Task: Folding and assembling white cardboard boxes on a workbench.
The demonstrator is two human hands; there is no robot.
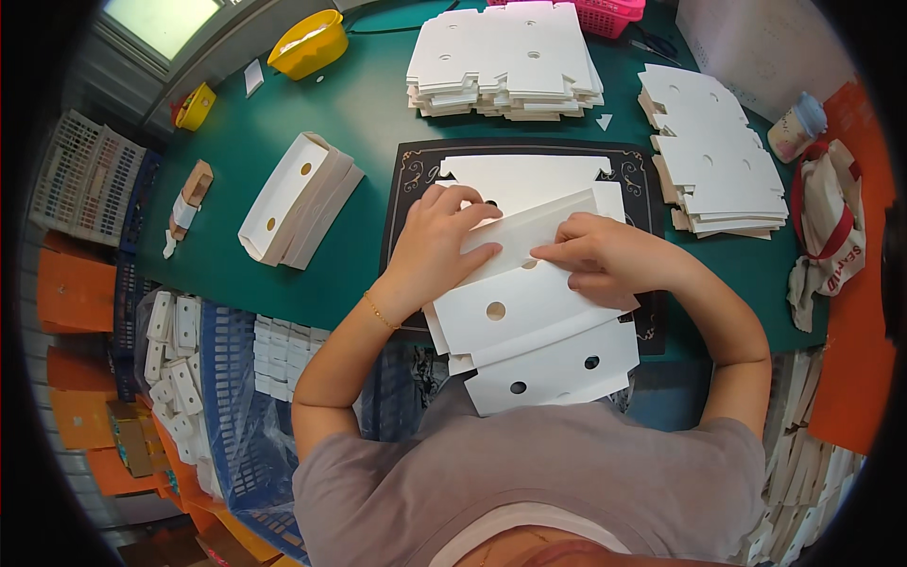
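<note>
A white die-cut cardboard blank [487, 309] with round holes lies tilted on top of other white blanks [553, 373], which overhang the near edge of the table. Its far flap is raised along a crease. At the flap's left end is my left hand [433, 241], with fingers curled over the far side and thumb on the near side. My right hand [609, 253] grips the right part of the same blank, its index finger stretched along the crease and its other fingers bent under. Beneath the blanks is a black mat [404, 175] with a light ornamental border.
Flat blanks are stacked at the back [505, 47] and right [718, 156]. Folded white boxes [302, 198] stand left, near a tape-like roll or block [192, 194]. A yellow basket [307, 44], cup [796, 128] and cloth bag [831, 222] edge the green table. A blue crate [241, 406] sits below left.
</note>
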